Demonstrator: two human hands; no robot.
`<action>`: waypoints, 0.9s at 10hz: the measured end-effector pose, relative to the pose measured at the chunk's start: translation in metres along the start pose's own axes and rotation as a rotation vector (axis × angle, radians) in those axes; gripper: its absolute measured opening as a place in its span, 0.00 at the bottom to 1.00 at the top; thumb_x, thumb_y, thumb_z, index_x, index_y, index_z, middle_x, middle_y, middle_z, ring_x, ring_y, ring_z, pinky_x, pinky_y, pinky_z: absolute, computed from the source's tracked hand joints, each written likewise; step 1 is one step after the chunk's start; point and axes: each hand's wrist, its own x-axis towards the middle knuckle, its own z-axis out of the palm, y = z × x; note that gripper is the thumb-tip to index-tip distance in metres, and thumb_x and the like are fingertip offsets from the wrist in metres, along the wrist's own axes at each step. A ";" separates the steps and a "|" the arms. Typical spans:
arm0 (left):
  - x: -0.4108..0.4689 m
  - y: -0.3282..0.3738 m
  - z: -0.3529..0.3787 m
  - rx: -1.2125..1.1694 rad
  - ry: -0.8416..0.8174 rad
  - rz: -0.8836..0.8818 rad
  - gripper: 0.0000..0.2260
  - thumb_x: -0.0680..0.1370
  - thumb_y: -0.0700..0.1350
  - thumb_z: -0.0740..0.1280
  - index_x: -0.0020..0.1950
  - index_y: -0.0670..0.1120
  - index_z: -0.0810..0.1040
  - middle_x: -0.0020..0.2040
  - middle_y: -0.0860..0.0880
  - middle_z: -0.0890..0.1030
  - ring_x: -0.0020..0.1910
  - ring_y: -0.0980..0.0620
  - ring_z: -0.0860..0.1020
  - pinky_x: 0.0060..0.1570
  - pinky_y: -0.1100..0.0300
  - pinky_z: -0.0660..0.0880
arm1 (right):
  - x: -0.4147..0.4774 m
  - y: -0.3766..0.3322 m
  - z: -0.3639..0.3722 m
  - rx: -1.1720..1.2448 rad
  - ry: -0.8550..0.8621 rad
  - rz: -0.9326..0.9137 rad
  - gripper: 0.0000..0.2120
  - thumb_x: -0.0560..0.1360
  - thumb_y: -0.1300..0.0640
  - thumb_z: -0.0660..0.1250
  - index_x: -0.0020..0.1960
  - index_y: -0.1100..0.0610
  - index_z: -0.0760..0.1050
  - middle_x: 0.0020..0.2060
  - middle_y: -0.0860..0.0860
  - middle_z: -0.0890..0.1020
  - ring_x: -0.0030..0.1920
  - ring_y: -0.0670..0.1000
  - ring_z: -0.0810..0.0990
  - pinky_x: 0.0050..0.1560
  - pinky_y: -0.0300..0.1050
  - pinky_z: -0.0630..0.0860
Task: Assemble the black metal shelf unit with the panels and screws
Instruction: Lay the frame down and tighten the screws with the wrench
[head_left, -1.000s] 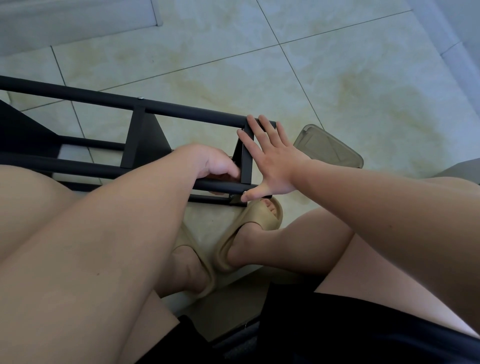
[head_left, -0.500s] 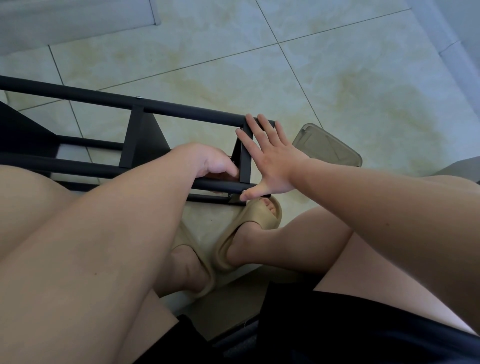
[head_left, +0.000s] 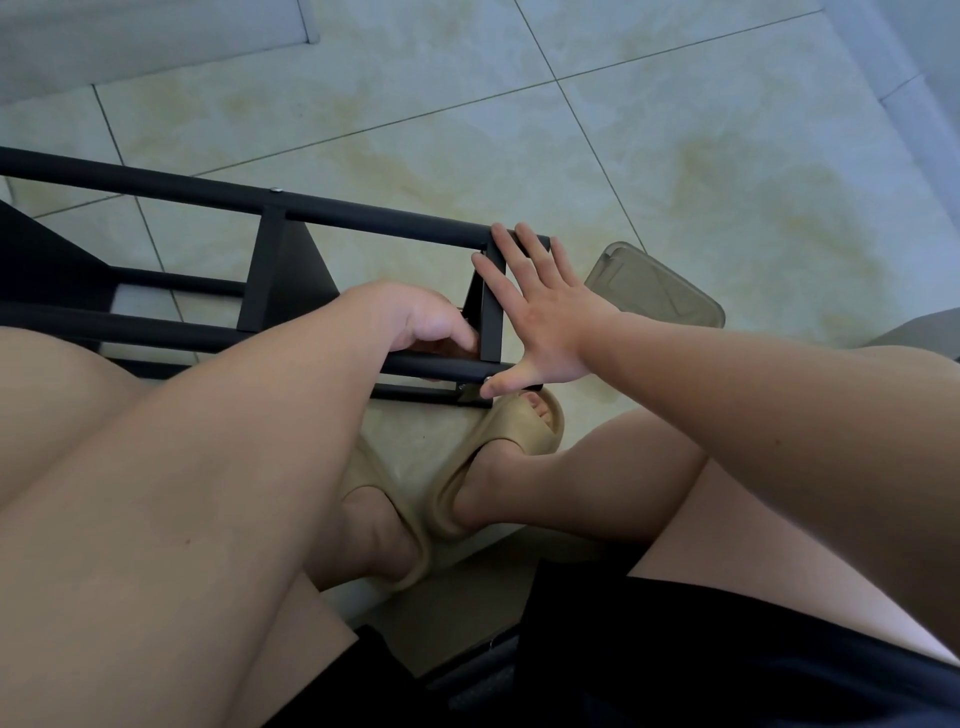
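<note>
The black shelf unit (head_left: 363, 215) lies on its side on the tiled floor (head_left: 675, 156), running from 9 o'clock in to the centre of the view, probably so that its end joint faces the seated person within easy reach. The right hand (head_left: 550, 322) lies flat against the upright end panel (head_left: 491, 317), fingers straight and spread wide and thumb down on the near rail (head_left: 431, 366). It looks like a brace that keeps panel and rail square while they are fastened. At 9 o'clock of that panel the left hand (head_left: 421, 322) curls down behind the rail, likely working a screw. Whether its fingers hold anything I cannot tell, as they are hidden. A grey translucent container (head_left: 654, 291), at 2 o'clock of the right hand, may hold the hardware.
</note>
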 end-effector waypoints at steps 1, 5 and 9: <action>-0.002 -0.001 -0.002 -0.059 -0.053 0.005 0.12 0.78 0.40 0.65 0.57 0.41 0.84 0.50 0.42 0.83 0.47 0.44 0.79 0.53 0.54 0.75 | 0.000 0.000 0.000 0.005 -0.004 -0.001 0.69 0.57 0.13 0.47 0.81 0.56 0.31 0.79 0.60 0.32 0.78 0.64 0.30 0.77 0.64 0.34; -0.002 -0.001 -0.001 -0.020 -0.015 0.023 0.10 0.77 0.40 0.67 0.56 0.40 0.83 0.47 0.43 0.82 0.47 0.44 0.78 0.56 0.53 0.72 | 0.000 -0.001 0.000 0.004 -0.006 0.002 0.68 0.57 0.13 0.48 0.81 0.55 0.31 0.79 0.60 0.32 0.78 0.64 0.30 0.78 0.64 0.34; 0.002 -0.001 0.000 -0.003 0.016 -0.002 0.14 0.77 0.41 0.67 0.61 0.38 0.81 0.48 0.42 0.81 0.46 0.45 0.76 0.51 0.55 0.71 | -0.001 -0.002 -0.001 0.007 -0.008 0.004 0.68 0.57 0.14 0.48 0.81 0.55 0.31 0.79 0.60 0.32 0.78 0.63 0.30 0.78 0.64 0.34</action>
